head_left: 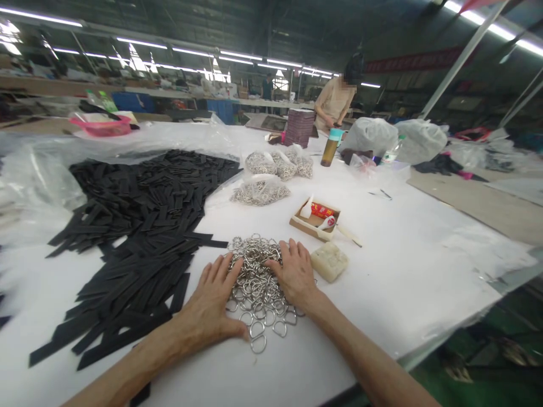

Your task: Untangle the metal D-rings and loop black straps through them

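Observation:
A loose heap of silvery metal D-rings lies on the white tabletop between my two hands. My left hand rests along the heap's left side, fingers spread and thumb pointing toward the near rings. On the other side, my right hand lies over the heap's right edge with its fingers stretched out and its thumb across some rings. Both hands are open. A few rings are partly hidden under the fingers. Just right of my right hand sits a pale, yellowish block.
Black fabric strips form a large pile at left. Beyond the rings are filled clear bags, a small cardboard tray with a red-labelled tube, and a bottle. Another person stands at the far side.

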### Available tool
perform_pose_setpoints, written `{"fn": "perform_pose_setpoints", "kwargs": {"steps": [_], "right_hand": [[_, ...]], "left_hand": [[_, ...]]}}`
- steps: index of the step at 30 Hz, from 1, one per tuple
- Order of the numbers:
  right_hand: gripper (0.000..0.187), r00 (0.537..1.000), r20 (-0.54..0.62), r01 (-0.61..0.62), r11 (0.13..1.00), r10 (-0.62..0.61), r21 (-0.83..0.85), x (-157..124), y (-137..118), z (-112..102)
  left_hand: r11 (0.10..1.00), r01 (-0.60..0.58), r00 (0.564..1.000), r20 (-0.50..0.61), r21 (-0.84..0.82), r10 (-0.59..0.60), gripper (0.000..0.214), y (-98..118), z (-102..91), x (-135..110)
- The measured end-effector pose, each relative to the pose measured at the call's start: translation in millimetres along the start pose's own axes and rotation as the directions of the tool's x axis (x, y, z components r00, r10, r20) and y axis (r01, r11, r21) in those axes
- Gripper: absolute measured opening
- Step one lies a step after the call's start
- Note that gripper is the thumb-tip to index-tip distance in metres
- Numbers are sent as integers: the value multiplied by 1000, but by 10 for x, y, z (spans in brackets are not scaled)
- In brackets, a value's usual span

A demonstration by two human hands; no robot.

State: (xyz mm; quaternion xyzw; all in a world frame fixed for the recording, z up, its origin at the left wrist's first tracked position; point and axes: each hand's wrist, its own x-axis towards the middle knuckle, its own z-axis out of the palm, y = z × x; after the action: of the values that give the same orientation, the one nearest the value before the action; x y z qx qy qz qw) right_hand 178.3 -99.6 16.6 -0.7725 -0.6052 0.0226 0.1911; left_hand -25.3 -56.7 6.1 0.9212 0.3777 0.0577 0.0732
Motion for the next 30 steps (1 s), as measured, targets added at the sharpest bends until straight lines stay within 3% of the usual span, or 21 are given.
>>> {"fn": "perform_pose_setpoints", "kwargs": {"steps": [7,11,21,26,30], "right_hand": [[30,992,-99,-47,962,77,270,72,-58,57],[25,988,-116,-45,915,99,401,112,-74,65],[19,983,-79,-52,657,169,752,111,-328,187],[18,978,-70,-48,530,199,847,169,-356,216],[17,975,-71,-41,482,210,875,210,-375,200]], "left_hand": [[995,38,998,-39,-94,-42,119,184,-43,79],[983,22,993,-111,-181,-43,112,240,-8,152],[896,-7,969,-225,-444,-104,81,285,31,228],[830,-26,953,-266,-557,-148,67,348,8,281],[800,-68,938,-312,-596,-153,57,389,9,345]]}}
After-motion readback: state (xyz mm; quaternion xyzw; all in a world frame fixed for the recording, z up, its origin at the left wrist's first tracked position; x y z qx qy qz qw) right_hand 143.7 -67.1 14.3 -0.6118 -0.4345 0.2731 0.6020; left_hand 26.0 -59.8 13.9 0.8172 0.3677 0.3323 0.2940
